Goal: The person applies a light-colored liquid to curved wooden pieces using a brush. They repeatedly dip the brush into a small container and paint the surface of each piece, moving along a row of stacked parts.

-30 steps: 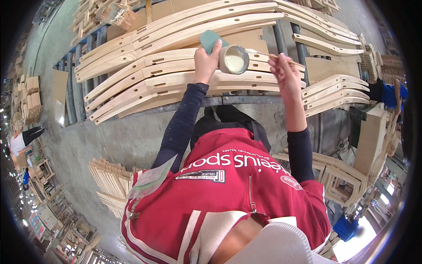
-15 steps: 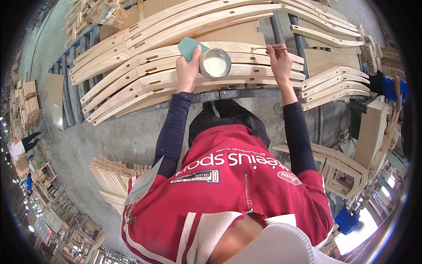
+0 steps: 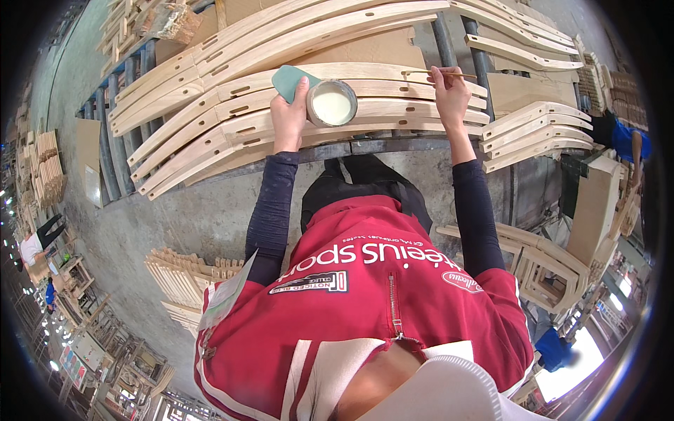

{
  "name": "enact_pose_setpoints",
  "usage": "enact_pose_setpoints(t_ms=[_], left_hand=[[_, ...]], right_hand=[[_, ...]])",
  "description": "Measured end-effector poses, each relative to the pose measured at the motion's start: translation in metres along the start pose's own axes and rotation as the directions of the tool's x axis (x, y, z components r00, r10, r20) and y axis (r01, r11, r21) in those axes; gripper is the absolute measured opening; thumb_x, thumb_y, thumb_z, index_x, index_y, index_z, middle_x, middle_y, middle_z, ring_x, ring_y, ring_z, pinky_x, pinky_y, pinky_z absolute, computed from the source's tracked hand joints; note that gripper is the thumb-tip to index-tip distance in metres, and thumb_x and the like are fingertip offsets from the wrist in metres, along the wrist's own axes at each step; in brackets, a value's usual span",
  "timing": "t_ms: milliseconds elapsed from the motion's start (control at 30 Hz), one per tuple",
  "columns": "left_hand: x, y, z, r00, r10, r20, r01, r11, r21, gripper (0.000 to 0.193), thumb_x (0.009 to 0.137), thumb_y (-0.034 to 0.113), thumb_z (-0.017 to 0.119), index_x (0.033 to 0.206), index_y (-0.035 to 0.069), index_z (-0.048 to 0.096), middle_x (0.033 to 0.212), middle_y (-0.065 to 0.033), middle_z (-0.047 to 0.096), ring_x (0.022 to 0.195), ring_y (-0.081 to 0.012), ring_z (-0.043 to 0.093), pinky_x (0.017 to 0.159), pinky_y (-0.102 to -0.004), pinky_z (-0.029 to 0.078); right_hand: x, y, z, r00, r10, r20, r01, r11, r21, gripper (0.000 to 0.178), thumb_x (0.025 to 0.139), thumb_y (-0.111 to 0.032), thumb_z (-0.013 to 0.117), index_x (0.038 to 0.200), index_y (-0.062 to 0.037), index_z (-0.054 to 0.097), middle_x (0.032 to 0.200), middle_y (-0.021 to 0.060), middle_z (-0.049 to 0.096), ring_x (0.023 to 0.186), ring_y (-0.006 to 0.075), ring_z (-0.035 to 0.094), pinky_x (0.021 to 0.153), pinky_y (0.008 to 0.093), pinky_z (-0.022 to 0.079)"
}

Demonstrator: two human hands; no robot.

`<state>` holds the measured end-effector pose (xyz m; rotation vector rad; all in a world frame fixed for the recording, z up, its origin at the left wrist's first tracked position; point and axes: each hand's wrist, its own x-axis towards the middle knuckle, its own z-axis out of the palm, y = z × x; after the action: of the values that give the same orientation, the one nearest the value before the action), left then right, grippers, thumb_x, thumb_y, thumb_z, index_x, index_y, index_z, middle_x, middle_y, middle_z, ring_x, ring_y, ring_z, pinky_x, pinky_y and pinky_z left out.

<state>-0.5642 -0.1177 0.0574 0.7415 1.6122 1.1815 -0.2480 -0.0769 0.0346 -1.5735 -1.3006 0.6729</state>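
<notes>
Head view: from my remote seat I see the left hand (image 3: 288, 119) over the near side of the roller conveyor (image 3: 114, 137), holding a round cup (image 3: 335, 85) with a flat green pad (image 3: 286, 81) beside it. The thumb lies over the pad, next to the cup's wall; how the fingers sit underneath I cannot tell, since they are hidden. The cup's mouth faces my camera, showing a pale cream liquid (image 3: 333, 107) inside.

Right of it, well apart, I have the right hand (image 3: 453, 95) with its grip pinching a thin brown stick (image 3: 461, 74) between thumb and fingers. The stick points left, its tip above the farthest of the slotted, curved wooden rails (image 3: 242, 132) lying along the conveyor's near edge. Whether that tip touches the wood I cannot tell.

Toward the far edge I see longer wooden rails (image 3: 298, 36), with a cardboard sheet (image 3: 393, 55) partly under them. At the near right corner, shorter bent pieces (image 3: 537, 133) lie side by side; behind them is another cardboard piece (image 3: 526, 92). On the grey floor (image 3: 210, 221), left of the wearer, stands a stack of wooden parts (image 3: 181, 281).
</notes>
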Motion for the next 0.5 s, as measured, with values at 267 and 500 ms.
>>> enact_pose_setpoints(t_ms=[267, 500], left_hand=[[0.0002, 0.0017, -0.0021, 1.000, 0.007, -0.006, -0.007, 1.000, -0.011, 0.039, 0.091, 0.034, 0.069, 0.094, -0.005, 0.070, 0.085, -0.0074, 0.070, 0.076, -0.0129, 0.062, 0.070, -0.0280, 0.049], [-0.0040, 0.0043, -0.0042, 1.000, 0.010, -0.019, -0.010, 1.000, 0.009, 0.039, 0.091, 0.034, 0.068, 0.094, -0.005, 0.070, 0.085, -0.0083, 0.071, 0.077, -0.0124, 0.062, 0.071, -0.0278, 0.049]], right_hand=[[0.0019, 0.0013, 0.0018, 0.999, 0.046, 0.024, -0.046, 0.999, 0.011, 0.020, 0.094, -0.017, 0.065, 0.094, 0.0018, 0.058, 0.085, 0.0127, 0.072, 0.081, 0.0168, 0.072, 0.070, 0.0255, 0.056], [-0.0015, -0.0015, -0.0009, 1.000, 0.019, 0.009, -0.018, 0.999, -0.049, 0.019, 0.094, -0.018, 0.066, 0.092, -0.0005, 0.059, 0.080, 0.0102, 0.072, 0.078, 0.0154, 0.072, 0.068, 0.0251, 0.055]])
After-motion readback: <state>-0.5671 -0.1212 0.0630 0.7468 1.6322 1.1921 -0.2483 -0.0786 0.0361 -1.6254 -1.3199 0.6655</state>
